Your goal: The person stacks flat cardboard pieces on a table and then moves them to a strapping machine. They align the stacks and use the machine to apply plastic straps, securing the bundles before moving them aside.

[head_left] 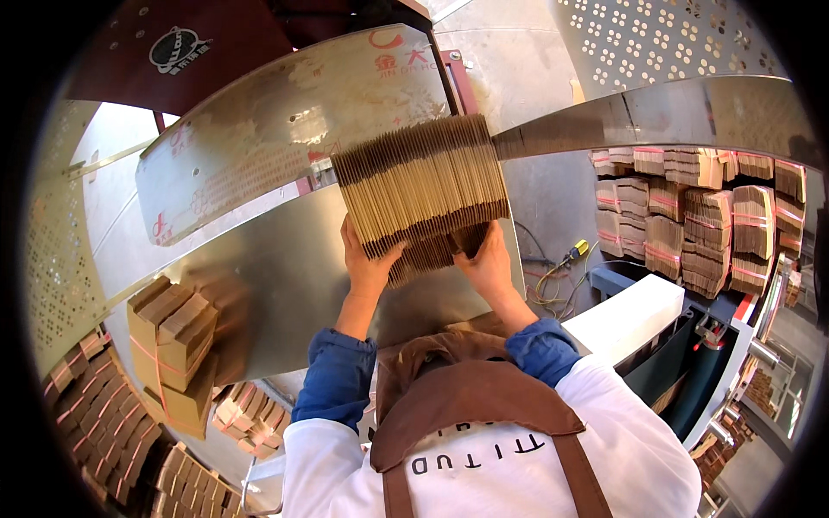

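A thick row of flat, folded brown cardboard pieces [423, 190] stands on edge, packed tightly together, in front of me. My left hand [370, 263] is closed on its near left corner, with the thumb against the near side. At the near right corner my right hand [486, 266] grips the same row, its thumb pressed near a dark gap in the lower edge. The far end of the row reaches the rim of a metal plate [285, 121]. Most of my fingers are hidden behind the cardboard.
A shiny metal table [276, 276] lies beneath, carrying tied cardboard bundles [177, 337] on its left. Beyond is a dark red machine [207, 43]. A metal rail [656, 116] extends right. Stacked cardboard bundles [712, 229] and a cable with a yellow connector [577, 249] are to the right.
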{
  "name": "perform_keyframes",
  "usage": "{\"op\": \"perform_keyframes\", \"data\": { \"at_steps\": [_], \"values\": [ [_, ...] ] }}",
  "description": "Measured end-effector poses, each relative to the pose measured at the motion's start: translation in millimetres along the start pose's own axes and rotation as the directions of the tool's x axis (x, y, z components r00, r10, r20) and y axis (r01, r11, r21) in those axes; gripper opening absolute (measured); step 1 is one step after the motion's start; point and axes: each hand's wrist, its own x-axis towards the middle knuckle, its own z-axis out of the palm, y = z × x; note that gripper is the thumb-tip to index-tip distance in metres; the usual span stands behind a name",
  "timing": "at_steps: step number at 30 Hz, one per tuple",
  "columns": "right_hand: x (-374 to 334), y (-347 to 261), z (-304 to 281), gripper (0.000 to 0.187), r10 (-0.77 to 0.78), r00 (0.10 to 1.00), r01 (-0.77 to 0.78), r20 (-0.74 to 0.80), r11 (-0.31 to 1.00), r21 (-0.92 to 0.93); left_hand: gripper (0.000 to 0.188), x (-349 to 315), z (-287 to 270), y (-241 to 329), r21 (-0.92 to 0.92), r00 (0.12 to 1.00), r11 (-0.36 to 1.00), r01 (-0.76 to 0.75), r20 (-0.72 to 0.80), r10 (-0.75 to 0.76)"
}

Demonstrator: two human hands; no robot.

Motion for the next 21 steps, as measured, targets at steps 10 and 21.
{"op": "perform_keyframes", "data": {
  "at_steps": [10,21],
  "values": [
    [36.7,0.8,-13.1,0.051,-0.027,0.983,0.032,0.179,0.999,-0.029,0.099,14.9,5.8,-10.7,-0.058,1.0,0.998,0.004,-0.01,-0.004],
    [72.9,5.4,1.4,0.062,-0.206,0.976,0.207,0.072,0.978,-0.01,0.1,66.9,1.2,-14.8,0.048,0.992,0.992,-0.114,-0.045,0.116]
  ]
}}
